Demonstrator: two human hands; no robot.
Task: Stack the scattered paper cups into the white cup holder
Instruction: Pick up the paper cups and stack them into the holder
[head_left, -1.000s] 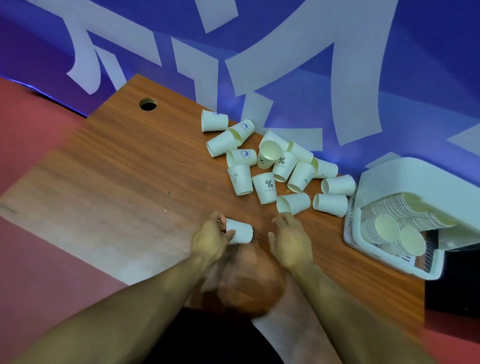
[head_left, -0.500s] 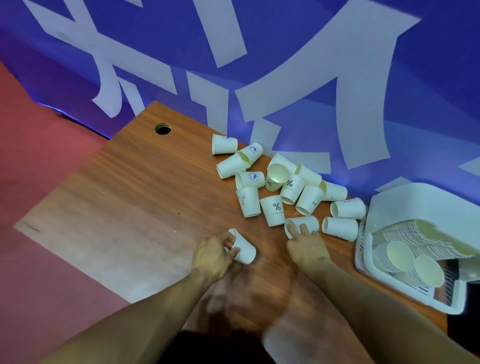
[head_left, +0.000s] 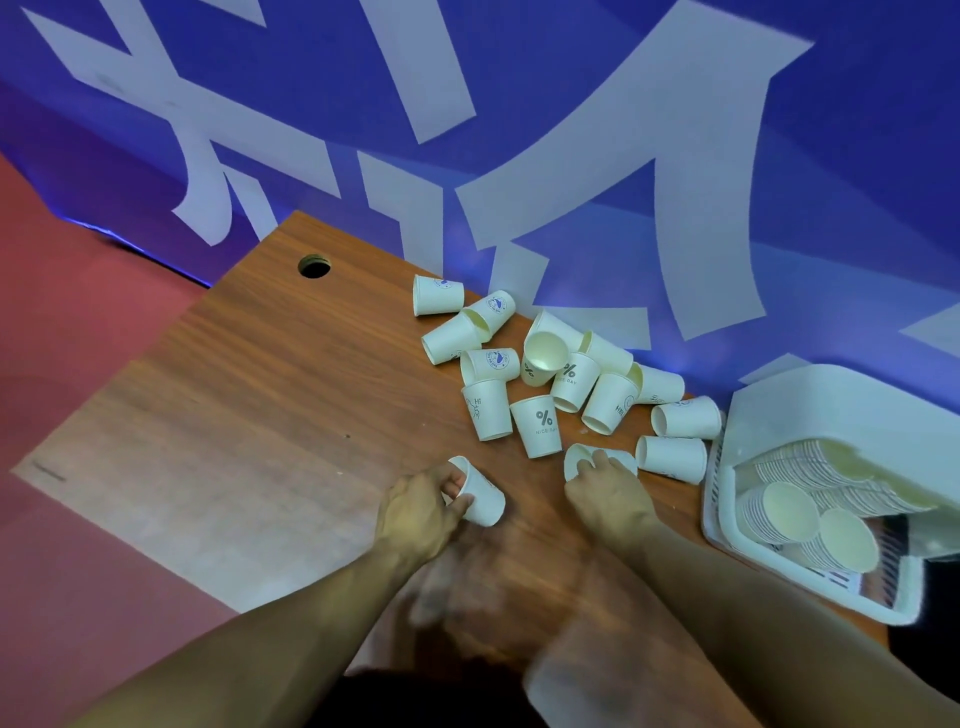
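plain white paper cup (head_left: 483, 496) pinched in left hand (head_left: 415, 514), second sideways cup (head_left: 623, 461) gripped by right hand (head_left: 608, 499)

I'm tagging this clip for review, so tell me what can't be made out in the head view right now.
Head view throughout.
Lying cup under the right hand: the hand covers most of it, so the grip is unclear.
White cup holder: cut off by the right edge; its nested cups are too fine to count.
Held cup in the left hand: any print faces away.
Pale smear between the forearms: blurred, unidentifiable.
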